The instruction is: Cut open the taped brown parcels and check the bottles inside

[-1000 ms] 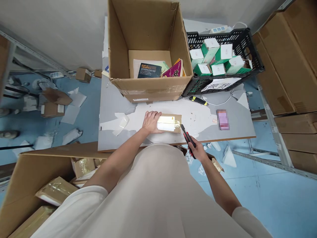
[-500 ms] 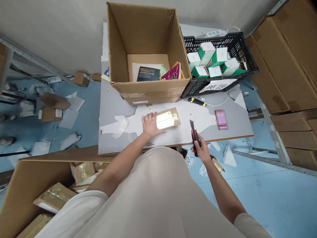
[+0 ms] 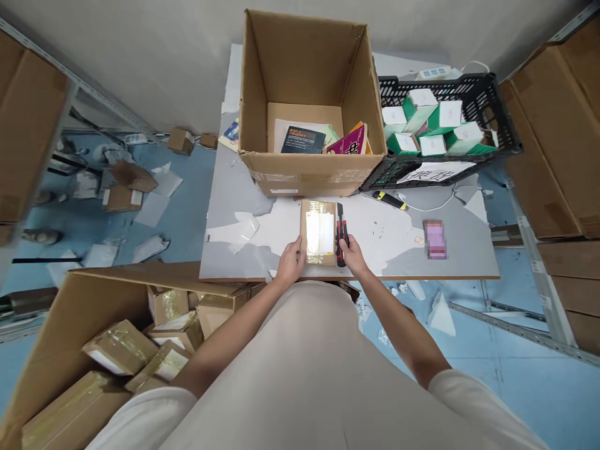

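Note:
A small taped cardboard box (image 3: 320, 234) with a white label lies upright to my view near the table's front edge. My left hand (image 3: 291, 261) grips its left side, fingers closed on the edge. Along the box's right side, my right hand (image 3: 354, 255) is closed around a red and black box cutter (image 3: 342, 234). The cutter points away from me and lies close against the box; whether its blade is out I cannot tell.
Behind stands a large open carton (image 3: 312, 164) with several books. Right of it, a black crate (image 3: 509, 147) holds green and white boxes. A yellow and black cutter (image 3: 390, 200) and a pink item (image 3: 435, 239) lie on the table (image 3: 398, 265). Lower left, a big carton (image 3: 51, 319) holds parcels.
The small box has turned from lying crosswise to pointing away from me. My right hand brought the box cutter left to the box's side. My view has shifted left.

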`<state>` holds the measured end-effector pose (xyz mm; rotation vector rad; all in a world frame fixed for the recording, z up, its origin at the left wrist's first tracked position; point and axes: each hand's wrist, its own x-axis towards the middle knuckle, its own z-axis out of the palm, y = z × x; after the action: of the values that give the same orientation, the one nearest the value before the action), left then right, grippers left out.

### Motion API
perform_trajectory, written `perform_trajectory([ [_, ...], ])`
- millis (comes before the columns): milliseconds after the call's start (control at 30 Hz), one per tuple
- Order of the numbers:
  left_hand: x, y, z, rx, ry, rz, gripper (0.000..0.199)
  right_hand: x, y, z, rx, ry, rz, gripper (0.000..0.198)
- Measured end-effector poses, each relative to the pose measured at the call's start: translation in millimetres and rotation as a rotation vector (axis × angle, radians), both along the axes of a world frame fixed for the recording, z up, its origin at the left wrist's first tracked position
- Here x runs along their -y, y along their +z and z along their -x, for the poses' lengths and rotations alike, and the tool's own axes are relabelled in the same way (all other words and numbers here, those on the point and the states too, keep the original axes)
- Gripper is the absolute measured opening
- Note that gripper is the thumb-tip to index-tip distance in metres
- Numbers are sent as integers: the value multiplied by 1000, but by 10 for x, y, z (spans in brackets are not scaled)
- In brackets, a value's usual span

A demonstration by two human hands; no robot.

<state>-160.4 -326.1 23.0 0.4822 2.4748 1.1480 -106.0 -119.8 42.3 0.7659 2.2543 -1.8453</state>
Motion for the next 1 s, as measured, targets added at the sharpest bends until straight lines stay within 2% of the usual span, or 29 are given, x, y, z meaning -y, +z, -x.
perform_trajectory([
  [67,-30,13,101,-26,18,3,57,4,11,-66,0,-34,9,36],
  [167,-178,53,481,-99,10,19,60,19,27,-272,7,-162,116,41],
  [267,-406,66,996,-186,-25,11,64,65,25,-554,92,-298,353,45],
  [333,-543,50,1274,-154,-80,20,64,124,13,-704,181,-336,522,48],
  [433,-635,17,1458,-44,-130,32,56,213,-12,-789,222,-379,700,56],
  [500,-601,8,1435,-14,-94,32,49,219,-28,-765,176,-400,731,59],
  [567,-499,15,1330,-20,-2,43,44,156,-42,-707,116,-414,699,60],
  [767,-21,47,671,-27,291,114,30,-271,-51,-335,-65,-399,440,56],
  [900,192,40,205,89,325,85,33,-467,-42,36,-111,-248,277,50],
  [1000,212,80,123,-28,318,128,46,-578,-22,121,-127,-191,158,48],
])
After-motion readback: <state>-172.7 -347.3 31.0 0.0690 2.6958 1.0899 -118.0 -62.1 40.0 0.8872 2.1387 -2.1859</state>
